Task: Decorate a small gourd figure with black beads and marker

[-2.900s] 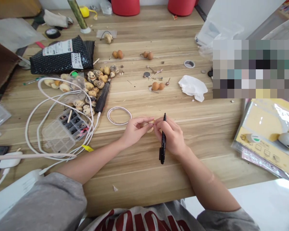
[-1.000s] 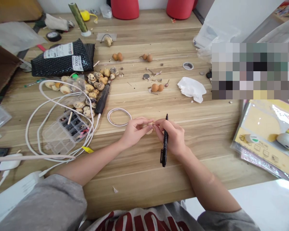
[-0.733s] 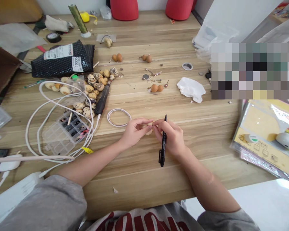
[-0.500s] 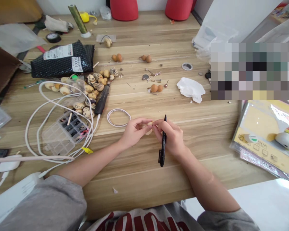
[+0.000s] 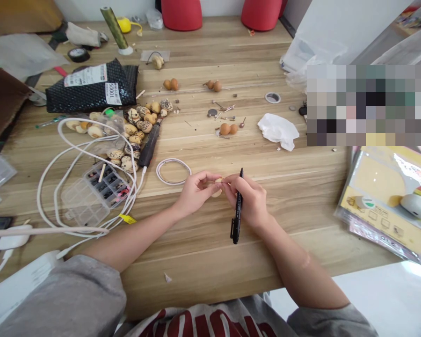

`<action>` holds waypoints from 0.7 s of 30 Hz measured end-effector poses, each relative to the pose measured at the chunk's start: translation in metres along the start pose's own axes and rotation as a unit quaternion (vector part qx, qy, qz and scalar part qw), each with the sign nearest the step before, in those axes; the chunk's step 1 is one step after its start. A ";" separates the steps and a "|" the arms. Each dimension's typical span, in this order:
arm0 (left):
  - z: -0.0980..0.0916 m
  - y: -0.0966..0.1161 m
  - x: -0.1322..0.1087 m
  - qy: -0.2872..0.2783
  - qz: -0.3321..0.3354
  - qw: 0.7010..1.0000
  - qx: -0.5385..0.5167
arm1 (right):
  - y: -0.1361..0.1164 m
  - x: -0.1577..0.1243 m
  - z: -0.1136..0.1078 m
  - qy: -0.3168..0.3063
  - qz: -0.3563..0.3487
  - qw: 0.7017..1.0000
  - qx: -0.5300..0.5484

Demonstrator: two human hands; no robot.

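Observation:
A small pale gourd [image 5: 216,191] is pinched between the thumb and fingers of my left hand [image 5: 196,191], low in the middle of the table. My right hand [image 5: 250,196] is closed around a black pen [image 5: 237,210], which stands nearly upright in the view. The right thumb and forefinger meet at the gourd's near side, on a thin dark bit too small to make out. Fingers partly cover the gourd. A coiled white ring of cord [image 5: 173,172] lies just left of my left hand.
Patterned gourds [image 5: 145,126], a black tool [image 5: 149,146], looped white cable and a compartment box [image 5: 107,182] lie left. Brown gourds [image 5: 228,129], metal bits and a white tissue [image 5: 278,131] are beyond my hands. A yellow package [image 5: 375,201] lies right; a black parcel [image 5: 91,89] is back left.

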State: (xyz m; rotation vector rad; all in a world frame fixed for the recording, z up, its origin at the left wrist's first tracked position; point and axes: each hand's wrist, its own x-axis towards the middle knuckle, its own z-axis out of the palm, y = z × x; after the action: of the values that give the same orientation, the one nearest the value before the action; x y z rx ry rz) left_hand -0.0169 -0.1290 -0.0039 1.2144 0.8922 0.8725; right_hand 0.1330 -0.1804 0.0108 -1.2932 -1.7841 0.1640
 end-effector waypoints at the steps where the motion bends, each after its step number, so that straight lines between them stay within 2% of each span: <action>1: 0.000 0.000 0.000 -0.001 0.000 1.000 0.001 | 0.000 0.000 0.000 0.001 0.001 1.000 0.000; 12: 0.002 0.002 0.001 0.004 0.001 1.000 -0.008 | 0.000 0.001 -0.001 -0.004 -0.010 1.000 -0.005; 21: 0.002 0.004 0.001 -0.001 -0.004 1.000 -0.011 | 0.001 0.002 0.001 0.019 -0.007 1.000 0.019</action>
State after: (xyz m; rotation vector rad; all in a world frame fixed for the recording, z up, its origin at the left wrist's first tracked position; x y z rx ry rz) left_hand -0.0151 -0.1281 0.0007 1.1913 0.8835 0.8718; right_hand 0.1329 -0.1782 0.0110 -1.2492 -1.7490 0.1624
